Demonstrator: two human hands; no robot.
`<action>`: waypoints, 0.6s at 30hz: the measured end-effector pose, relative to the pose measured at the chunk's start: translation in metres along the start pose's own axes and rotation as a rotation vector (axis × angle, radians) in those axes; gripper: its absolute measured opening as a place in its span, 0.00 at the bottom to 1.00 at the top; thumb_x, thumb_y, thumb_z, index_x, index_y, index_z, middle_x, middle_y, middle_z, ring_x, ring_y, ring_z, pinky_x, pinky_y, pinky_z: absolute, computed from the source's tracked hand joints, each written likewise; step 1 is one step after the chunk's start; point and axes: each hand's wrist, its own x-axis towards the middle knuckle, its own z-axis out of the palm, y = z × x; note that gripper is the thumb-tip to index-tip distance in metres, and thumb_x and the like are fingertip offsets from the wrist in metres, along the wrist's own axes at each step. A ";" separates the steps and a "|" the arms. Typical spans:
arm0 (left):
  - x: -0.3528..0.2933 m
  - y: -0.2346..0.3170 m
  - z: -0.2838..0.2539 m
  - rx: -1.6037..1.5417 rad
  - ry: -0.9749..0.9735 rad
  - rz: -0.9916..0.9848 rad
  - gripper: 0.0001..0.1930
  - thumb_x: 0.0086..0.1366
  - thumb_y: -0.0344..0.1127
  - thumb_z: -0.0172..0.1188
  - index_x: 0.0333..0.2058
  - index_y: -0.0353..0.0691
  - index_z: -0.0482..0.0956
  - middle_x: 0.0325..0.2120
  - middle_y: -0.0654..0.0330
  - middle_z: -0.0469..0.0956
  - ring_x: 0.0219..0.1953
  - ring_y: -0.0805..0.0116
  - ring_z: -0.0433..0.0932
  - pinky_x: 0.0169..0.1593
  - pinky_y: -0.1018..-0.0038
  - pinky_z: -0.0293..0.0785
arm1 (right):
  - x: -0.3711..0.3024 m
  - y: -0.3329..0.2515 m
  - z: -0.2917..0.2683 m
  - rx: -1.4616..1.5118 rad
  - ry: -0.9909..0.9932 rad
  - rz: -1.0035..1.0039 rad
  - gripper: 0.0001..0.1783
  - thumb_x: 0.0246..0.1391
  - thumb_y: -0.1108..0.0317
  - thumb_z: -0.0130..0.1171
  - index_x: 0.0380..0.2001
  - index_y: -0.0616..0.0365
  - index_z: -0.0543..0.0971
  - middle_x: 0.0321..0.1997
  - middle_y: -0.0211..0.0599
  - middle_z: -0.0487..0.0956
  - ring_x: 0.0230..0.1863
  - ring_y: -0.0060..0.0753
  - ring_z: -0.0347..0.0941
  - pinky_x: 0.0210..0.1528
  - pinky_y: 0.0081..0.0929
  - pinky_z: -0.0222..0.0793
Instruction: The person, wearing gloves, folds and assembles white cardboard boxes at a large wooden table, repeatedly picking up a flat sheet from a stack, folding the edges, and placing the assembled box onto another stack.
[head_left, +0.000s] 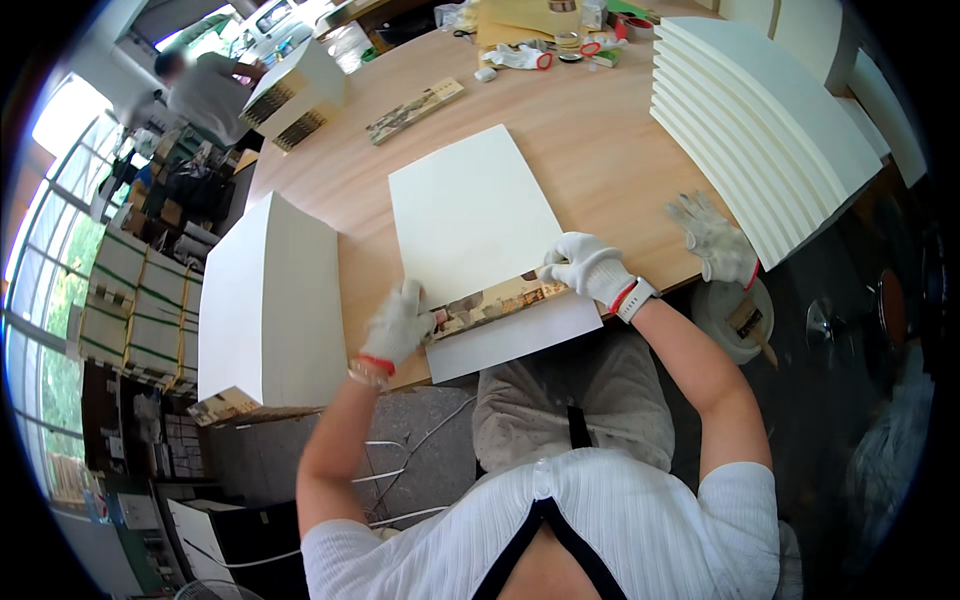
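Grip of the left hand [398,322], in a white knit glove with a red cuff, is at the left end of a long pictorial strip [490,306]; its fingers are bent and somewhat blurred. At the strip's right end is the right hand [588,268], gloved the same way, thumb and fingertips touching the corner. Whether either grip pinches the strip or only presses on it, I cannot tell. The strip lies crosswise between a large white panel [470,205], flat on the wooden counter [600,150] beyond it, and a white sheet [520,343] that reaches past the counter's near edge on its other side. Left of the strip stands a thick white stack [300,310]. Well beyond the strip lies a bundle of similar printed pieces [415,112]. To its right are a loose white glove [712,238] and, farther out, a stepped white pile [765,130]. Below that glove sits a round white tub [730,345], with what looks like a wooden-handled brush [748,322] on it.
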 end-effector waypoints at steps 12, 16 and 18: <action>0.086 0.073 -0.019 0.667 -0.278 1.131 0.46 0.47 0.39 0.68 0.63 0.79 0.55 0.69 0.57 0.46 0.68 0.53 0.49 0.67 0.57 0.53 | -0.007 -0.087 0.108 -0.466 -0.182 -0.758 0.08 0.51 0.65 0.51 0.29 0.56 0.77 0.26 0.36 0.77 0.30 0.36 0.77 0.27 0.37 0.75; 0.082 0.068 -0.022 0.574 -0.265 1.080 0.43 0.50 0.31 0.63 0.61 0.80 0.57 0.68 0.58 0.47 0.65 0.47 0.54 0.63 0.56 0.61 | 0.008 -0.114 0.159 -0.499 -0.131 -0.840 0.05 0.48 0.67 0.52 0.26 0.57 0.73 0.21 0.36 0.75 0.22 0.37 0.77 0.16 0.35 0.72; 0.075 0.076 -0.030 0.559 -0.330 0.996 0.41 0.53 0.31 0.62 0.61 0.79 0.59 0.67 0.58 0.48 0.64 0.44 0.57 0.60 0.58 0.66 | 0.011 -0.101 0.169 -0.375 -0.089 -0.897 0.05 0.47 0.68 0.53 0.27 0.56 0.73 0.22 0.37 0.75 0.22 0.37 0.78 0.15 0.36 0.71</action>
